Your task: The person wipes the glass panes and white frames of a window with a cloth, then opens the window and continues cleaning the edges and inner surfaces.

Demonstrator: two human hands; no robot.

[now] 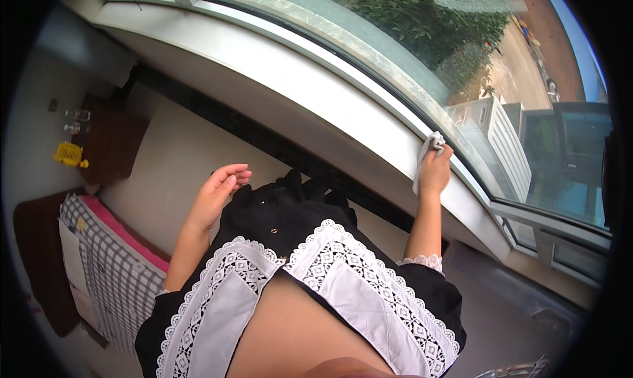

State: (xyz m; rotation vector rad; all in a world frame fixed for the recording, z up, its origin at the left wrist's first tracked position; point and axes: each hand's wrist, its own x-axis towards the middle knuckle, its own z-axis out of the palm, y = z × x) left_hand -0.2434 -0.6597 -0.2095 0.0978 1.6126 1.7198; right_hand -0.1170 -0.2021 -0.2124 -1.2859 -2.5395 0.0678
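Observation:
My right hand (434, 170) grips a crumpled light grey cloth (424, 158) against the lower window frame (395, 108), near its right end. Part of the cloth hangs down over the white windowsill (277, 76). My left hand (222, 192) is raised beside my black clothing, well away from the sill. Its fingers are slightly curled and hold nothing. Above the frame, the window glass (316, 36) gives a view of shrubs, a paved way and a white outdoor unit.
Below the sill runs a dark skirting strip (212, 116). To the left stand a brown wooden cabinet (111, 135), with a yellow plastic basket (70, 154) and clear containers near it, and a bed with a checked cover (118, 259). A grey surface (494, 304) lies at lower right.

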